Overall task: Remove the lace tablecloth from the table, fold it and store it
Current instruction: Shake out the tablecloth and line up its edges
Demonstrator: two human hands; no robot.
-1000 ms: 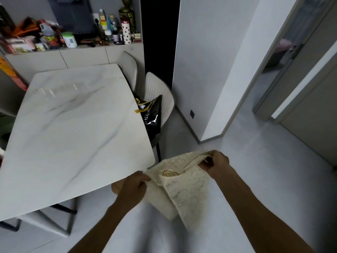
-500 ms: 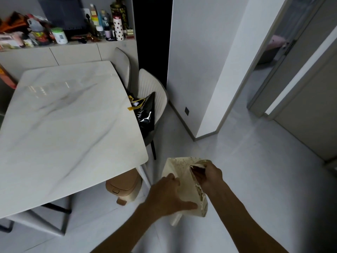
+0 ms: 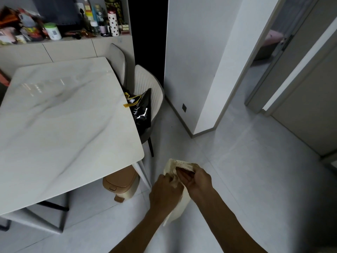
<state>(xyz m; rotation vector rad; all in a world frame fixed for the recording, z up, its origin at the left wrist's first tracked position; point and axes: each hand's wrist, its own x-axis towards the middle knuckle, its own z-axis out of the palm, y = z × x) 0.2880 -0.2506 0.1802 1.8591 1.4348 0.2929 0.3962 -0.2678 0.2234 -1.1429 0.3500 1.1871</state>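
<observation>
Between my two hands, out over the floor just right of the surface's near corner, I held the lace tablecloth (image 3: 172, 166) folded down to a small cream bundle. My right hand (image 3: 196, 179) pinched its upper folded edge, fingers curled over the top layers. My left hand (image 3: 165, 191) had its grip closed on the near side of the bundle, thumb side pressed into the cloth, though exactly which layers it caught I could not tell. A loose tail of cloth hung below my left wrist toward the floor.

Left of the hands, the marble surface (image 3: 63, 125) lay bare of the cloth, so I judged the removal done and the folding far along, with storing not yet begun. Under its near corner stood a tan bin (image 3: 120, 185). Farther off, a white chair (image 3: 147, 83) carried a black bag (image 3: 143, 110), and a cluttered shelf (image 3: 63, 39) ran along the far wall.

As I judged it, the risk lay in that hanging tail: lace is limp and slippery, and if either pinch eased during the next fold, the layers would slide apart and the bundle would open. The tail might also brush the floor.
</observation>
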